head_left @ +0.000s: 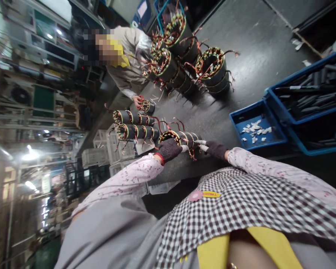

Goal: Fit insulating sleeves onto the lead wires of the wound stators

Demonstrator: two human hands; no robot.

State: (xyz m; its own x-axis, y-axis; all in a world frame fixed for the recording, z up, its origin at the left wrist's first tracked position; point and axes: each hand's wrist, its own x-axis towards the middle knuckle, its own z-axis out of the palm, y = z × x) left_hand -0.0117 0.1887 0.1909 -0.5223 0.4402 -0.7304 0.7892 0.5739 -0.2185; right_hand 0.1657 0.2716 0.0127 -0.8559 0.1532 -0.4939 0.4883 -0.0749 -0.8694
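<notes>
A dark cylinder with copper windings and yellow-green edging (189, 137) lies on its side on the grey metal table. My left hand (170, 150), in a dark knitted glove with a pale-wrapped thumb, grips its left end; part of the fingers is hidden. At the cylinder's right end is my right hand (215, 149), gloved alike, its pale-wrapped fingertips closed on the edge near the loose wires. Just left of this cylinder, two longer wound cylinders (133, 131) (131, 117) lie side by side. Reddish-brown leads stick out around them.
Several upright wound cylinders (215, 76) stand farther back on the table (249, 41). Across it, a person (133, 71) touches a small wound cylinder (148, 107). Blue trays (257, 144) with white scraps and dark pieces are at right; clear crates (119, 147) sit at left.
</notes>
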